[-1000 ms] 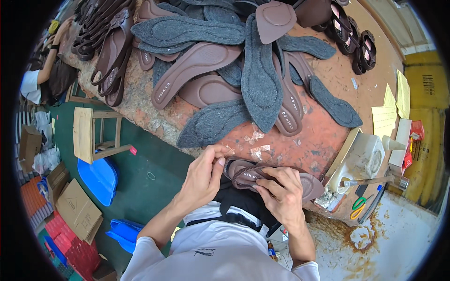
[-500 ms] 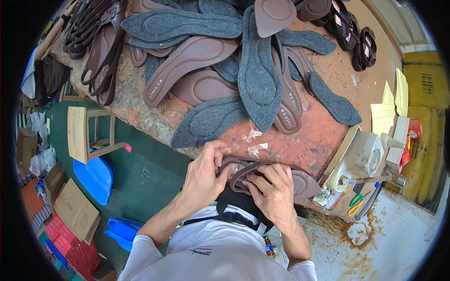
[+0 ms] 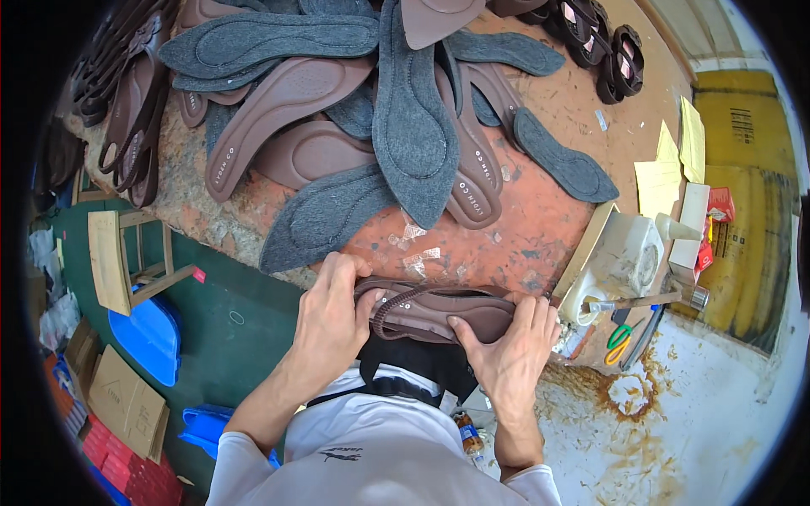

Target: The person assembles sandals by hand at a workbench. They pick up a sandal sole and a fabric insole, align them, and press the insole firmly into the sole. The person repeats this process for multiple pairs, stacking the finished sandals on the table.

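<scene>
A brown sandal (image 3: 434, 314) with a braided strap lies sideways between my two hands, at the near edge of the worktable. My left hand (image 3: 331, 304) grips its left end, thumb on the insole beside the strap and fingers curled over the far side. At its right end, my right hand (image 3: 509, 341) is closed round the sandal, the thumb pressing on the insole and the fingers along the far edge. The underside of the sandal is hidden. Just beyond it lie loose insoles, among them a grey felt-backed one (image 3: 331, 215) and a brown one (image 3: 283, 118).
Finished sandals (image 3: 135, 118) are heaped at the far left, others (image 3: 623, 63) at the far right. A white glue container (image 3: 582, 305) with a brush across it stands right, near scissors (image 3: 618, 344). A wooden stool (image 3: 110, 261) and blue dustpan (image 3: 152, 337) are on the floor.
My right hand has shifted right, from the middle of the sandal to its right end, uncovering the insole. My left hand keeps its hold. The whole view has shifted a little.
</scene>
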`<state>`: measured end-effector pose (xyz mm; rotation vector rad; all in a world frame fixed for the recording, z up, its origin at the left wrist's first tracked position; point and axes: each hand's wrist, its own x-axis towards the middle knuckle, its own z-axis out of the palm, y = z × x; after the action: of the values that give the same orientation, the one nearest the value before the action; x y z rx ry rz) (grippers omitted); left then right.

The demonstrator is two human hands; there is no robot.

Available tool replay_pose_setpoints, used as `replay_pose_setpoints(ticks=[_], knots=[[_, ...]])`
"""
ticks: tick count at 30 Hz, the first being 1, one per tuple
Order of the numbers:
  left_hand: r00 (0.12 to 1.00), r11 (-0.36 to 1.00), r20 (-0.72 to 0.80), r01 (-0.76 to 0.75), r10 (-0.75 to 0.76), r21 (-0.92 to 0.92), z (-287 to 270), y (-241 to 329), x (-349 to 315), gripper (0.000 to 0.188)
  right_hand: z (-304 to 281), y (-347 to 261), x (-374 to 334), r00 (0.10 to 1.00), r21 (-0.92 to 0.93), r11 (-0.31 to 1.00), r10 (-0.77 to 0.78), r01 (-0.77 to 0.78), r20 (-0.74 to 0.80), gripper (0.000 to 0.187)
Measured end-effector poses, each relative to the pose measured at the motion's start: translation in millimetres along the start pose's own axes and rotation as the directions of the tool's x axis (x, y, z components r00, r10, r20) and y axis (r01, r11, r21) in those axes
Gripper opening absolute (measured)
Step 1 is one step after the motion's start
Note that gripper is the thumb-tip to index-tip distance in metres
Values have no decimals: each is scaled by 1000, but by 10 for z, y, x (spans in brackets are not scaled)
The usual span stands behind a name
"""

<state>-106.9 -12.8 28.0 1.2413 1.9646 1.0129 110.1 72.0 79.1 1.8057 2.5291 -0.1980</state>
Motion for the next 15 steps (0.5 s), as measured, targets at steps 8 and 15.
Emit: replay_pose_setpoints(ticks=[8, 15], knots=[[814, 813, 229, -568, 533, 127, -15, -79, 100, 28, 45, 85, 130, 992, 91, 990, -116, 112, 42, 64], [704, 695, 498, -675, 507, 246, 898, 92, -283, 23, -198, -73, -89, 961, 199, 954, -250, 225, 114, 49]])
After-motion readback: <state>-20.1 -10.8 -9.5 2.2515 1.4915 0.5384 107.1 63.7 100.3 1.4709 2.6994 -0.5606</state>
